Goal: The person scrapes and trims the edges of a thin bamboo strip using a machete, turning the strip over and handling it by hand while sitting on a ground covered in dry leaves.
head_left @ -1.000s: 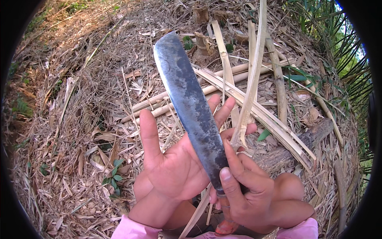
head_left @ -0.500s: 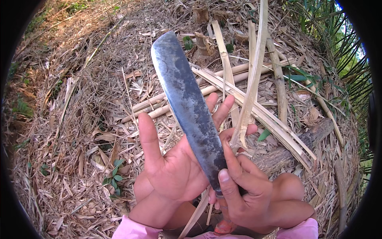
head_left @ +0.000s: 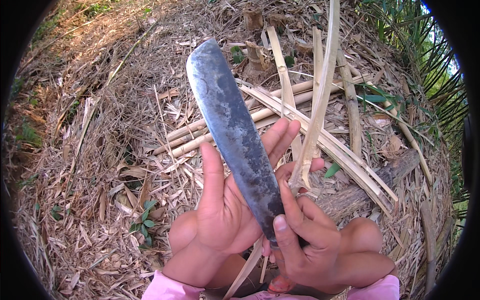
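A machete (head_left: 233, 135) with a dark, mottled blade points up and slightly left across the middle of the view. My right hand (head_left: 315, 245) is closed on it where the blade meets the reddish handle (head_left: 281, 284), the thumb lying on the blade's base. A pale split bamboo strip (head_left: 320, 107) rises from beside the same hand's index finger; how it is held there is partly hidden. Behind the blade my left hand (head_left: 222, 220) is open, palm up, its thumb raised and fingers stretched out. The blade hides part of that palm.
Several split bamboo strips (head_left: 345, 160) and poles (head_left: 295, 92) lie crossed on leaf-littered ground ahead. A thick weathered log (head_left: 370, 182) lies at the right. Cut stumps (head_left: 256, 56) stand at the far side, and a small green plant (head_left: 144, 223) grows at the left. Bent knees flank my forearms.
My left hand has moved right, its thumb now nearer the blade. The machete's tip has shifted slightly left. My right hand keeps its grip almost in place.
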### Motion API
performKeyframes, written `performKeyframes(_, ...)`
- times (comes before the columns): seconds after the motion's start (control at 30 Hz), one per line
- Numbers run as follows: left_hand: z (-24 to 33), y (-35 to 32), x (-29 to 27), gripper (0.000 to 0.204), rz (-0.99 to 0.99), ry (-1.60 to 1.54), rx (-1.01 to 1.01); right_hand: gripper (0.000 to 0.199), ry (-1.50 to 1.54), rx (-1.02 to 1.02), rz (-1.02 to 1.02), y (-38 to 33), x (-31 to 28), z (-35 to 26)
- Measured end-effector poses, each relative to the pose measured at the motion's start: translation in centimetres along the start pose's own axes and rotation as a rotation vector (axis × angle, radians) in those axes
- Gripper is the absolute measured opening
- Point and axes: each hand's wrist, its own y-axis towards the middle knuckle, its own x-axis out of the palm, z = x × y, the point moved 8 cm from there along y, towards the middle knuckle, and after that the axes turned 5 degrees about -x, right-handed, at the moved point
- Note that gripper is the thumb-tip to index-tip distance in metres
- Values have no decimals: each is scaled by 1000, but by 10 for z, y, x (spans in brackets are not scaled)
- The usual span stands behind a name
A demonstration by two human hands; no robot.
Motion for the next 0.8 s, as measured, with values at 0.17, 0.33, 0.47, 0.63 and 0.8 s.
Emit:
performKeyframes(0.17, 4, -1, 2, 102, 54, -165, 64, 43, -12, 4, -7, 0, 0, -1)
performKeyframes(0.33, 5, -3, 0, 112, 8, -170, 17, 43, -37, -18, -104, -1, 2, -5)
performKeyframes(0.47, 8, -3, 7, 114, -167, -161, -37, 44, 103, 84, 70, -5, -6, -4)
performKeyframes(0.63, 4, 0, 8, 116, -240, -60, -64, 46, 85, 106, 87, -3, -12, -4)
performKeyframes(0.8, 6, -1, 8, 116, -232, -57, -55, 46, 74, 51, 52, -3, -10, -4)
